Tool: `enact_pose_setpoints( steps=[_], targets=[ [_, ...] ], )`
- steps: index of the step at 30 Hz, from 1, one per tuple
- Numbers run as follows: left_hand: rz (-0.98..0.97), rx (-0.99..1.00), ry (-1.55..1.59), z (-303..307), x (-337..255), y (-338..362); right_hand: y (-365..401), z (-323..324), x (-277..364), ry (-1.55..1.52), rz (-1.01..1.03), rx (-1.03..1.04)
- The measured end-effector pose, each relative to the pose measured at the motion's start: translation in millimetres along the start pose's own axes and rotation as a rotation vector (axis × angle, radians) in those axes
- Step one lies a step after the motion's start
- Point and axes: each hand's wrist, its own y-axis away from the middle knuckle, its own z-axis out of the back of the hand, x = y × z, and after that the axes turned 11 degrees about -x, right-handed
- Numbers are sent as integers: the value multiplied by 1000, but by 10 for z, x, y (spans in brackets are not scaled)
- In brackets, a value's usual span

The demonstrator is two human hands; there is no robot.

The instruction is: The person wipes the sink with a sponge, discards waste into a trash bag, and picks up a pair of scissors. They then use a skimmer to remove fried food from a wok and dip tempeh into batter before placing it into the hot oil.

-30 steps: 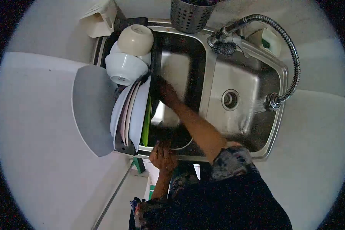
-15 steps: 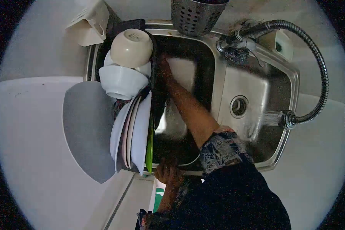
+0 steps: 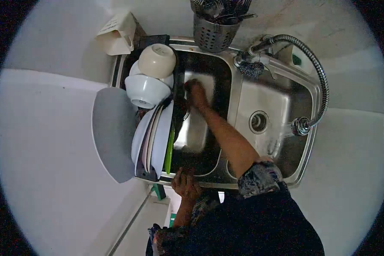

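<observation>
My right hand (image 3: 196, 96) is inside the left basin (image 3: 202, 134), beside the black edge of the dish rack. Its fingers are curled and dark, and what they hold is hidden. At the front rim of the sink, my left hand (image 3: 186, 184) has its fingers bent together near the rack's corner; anything in them cannot be made out. A cream bowl (image 3: 157, 61) rests upside down on white bowls (image 3: 147, 91) in the rack. Several plates (image 3: 163, 141) stand on edge beside them, with a green one (image 3: 170, 149) nearest the basin.
Water runs from the flexible faucet (image 3: 302, 126) into the right basin (image 3: 254, 96). A perforated steel holder (image 3: 215, 34) with cutlery stands behind the sink. A steel scrubber (image 3: 251, 69) lies by the faucet base. Left are a grey board (image 3: 113, 134) and a beige container (image 3: 118, 34).
My right hand has moved toward the front of the left basin, away from its back left corner. My left hand stays near the front rim. The whole view has shifted slightly.
</observation>
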Motion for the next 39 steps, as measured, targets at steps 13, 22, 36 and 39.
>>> enact_pose_setpoints(
  steps=[13,22,36,39],
  targets=[
    [-59,-24,-106,-121,157,233,978,-977,-680,177,207,276],
    [55,-54,131,-77,143,117,382,821,59,1117,511,446],
    [76,-23,60,-65,112,132,2214,1120,786,333,342,729],
    [8,-70,-1,-148,150,173,2814,1243,366,332,679,443]
  ],
)
